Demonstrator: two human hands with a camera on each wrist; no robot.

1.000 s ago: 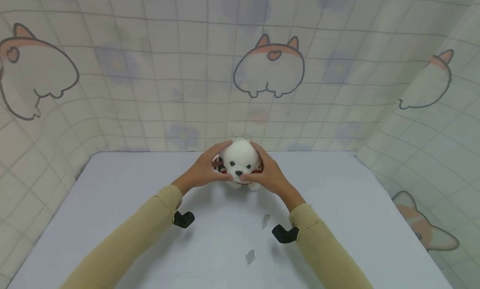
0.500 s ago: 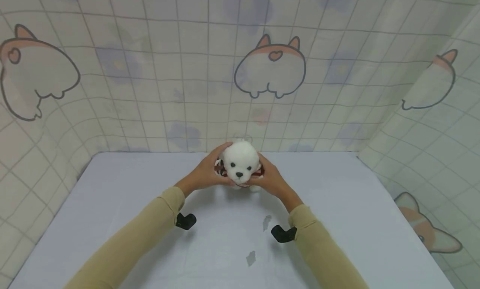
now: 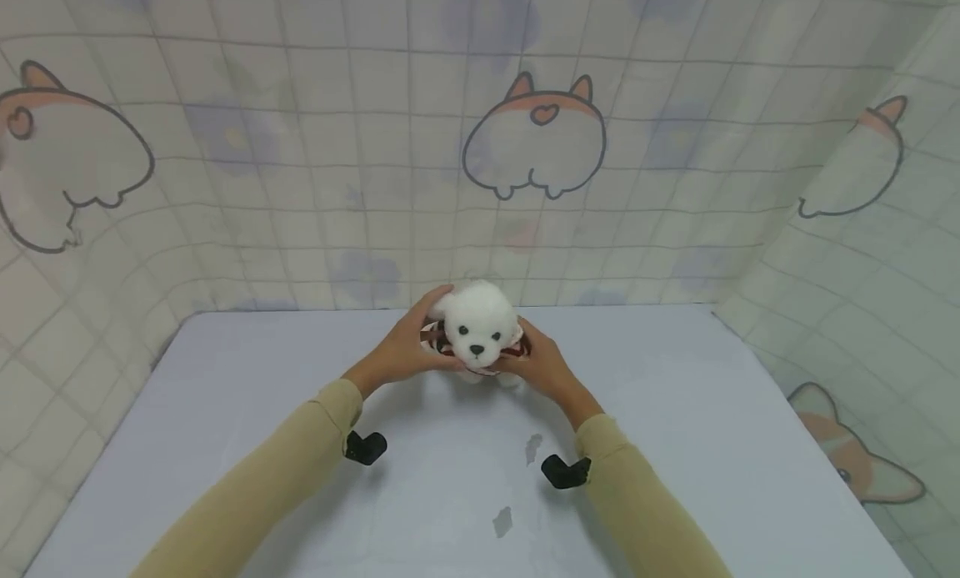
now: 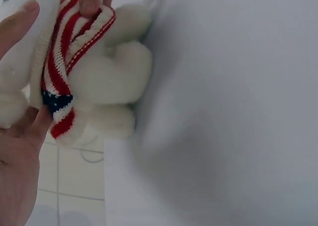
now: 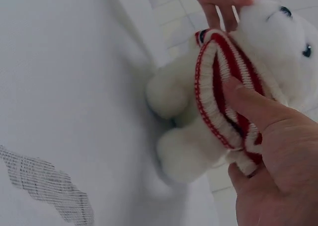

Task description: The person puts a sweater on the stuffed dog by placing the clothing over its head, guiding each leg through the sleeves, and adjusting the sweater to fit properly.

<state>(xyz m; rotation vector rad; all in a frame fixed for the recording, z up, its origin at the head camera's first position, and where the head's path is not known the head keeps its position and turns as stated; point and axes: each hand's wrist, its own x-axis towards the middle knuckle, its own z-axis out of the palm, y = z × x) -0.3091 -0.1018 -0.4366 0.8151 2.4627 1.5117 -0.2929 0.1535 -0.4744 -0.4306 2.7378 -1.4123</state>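
A white plush dog (image 3: 480,315) faces me near the table's far edge, its paws close to or on the tabletop. It wears a knitted sweater (image 4: 62,62) with red and white stripes and a dark blue patch. My left hand (image 3: 405,344) grips the dog from the left, with the thumb by its muzzle in the left wrist view. From the other side my right hand (image 3: 547,359) holds the body, its thumb (image 5: 248,99) pressed on the striped knit. The dog's back is hidden.
The white table (image 3: 442,495) has two grey patches (image 3: 502,522) on its surface. Behind and beside it hangs a checked curtain (image 3: 300,186) with cartoon corgi prints. Black wrist mounts (image 3: 566,471) stick out below both sleeves.
The right hand has slid down from the dog's head to its sweater, and both thumbs have shifted below the muzzle. The dog's ears now show more.
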